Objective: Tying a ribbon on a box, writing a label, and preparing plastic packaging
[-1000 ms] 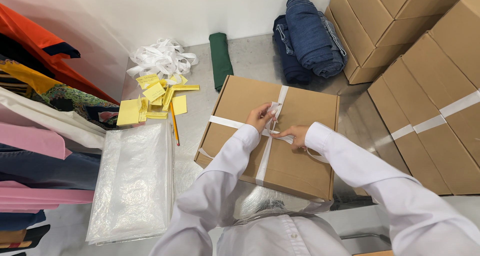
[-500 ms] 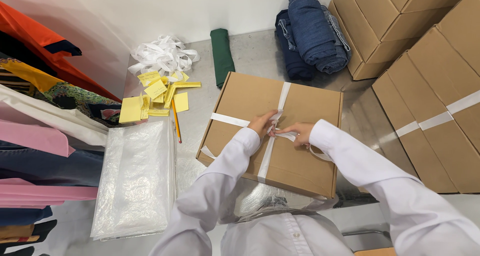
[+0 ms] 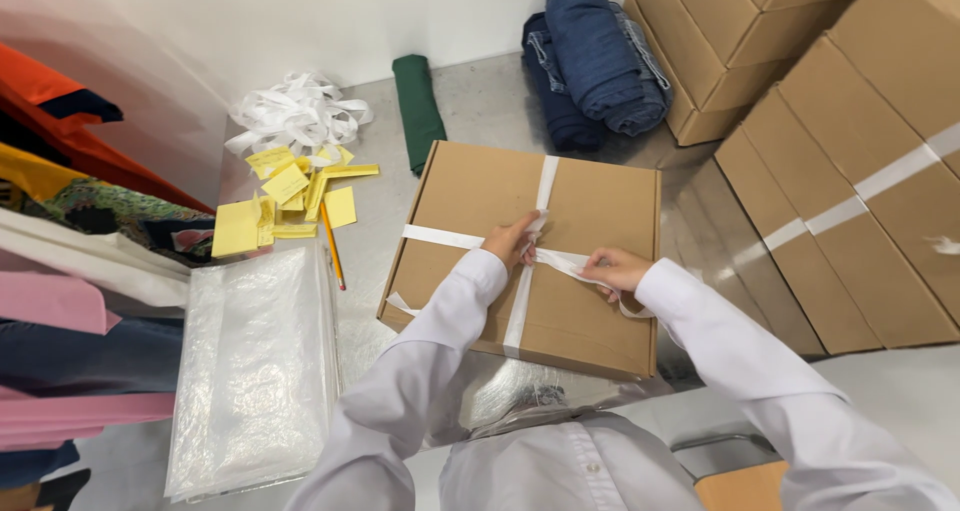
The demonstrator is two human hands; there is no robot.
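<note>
both hands [image 3: 510, 239] [image 3: 612, 267] as before — each grip pinching white ribbon [image 3: 548, 186] over the cardboard box [image 3: 480, 196]

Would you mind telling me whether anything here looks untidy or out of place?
Yes: yellow notes lie scattered loosely by a pencil, and white ribbon sits in a tangled heap near the wall. The box itself looks intact.
</note>
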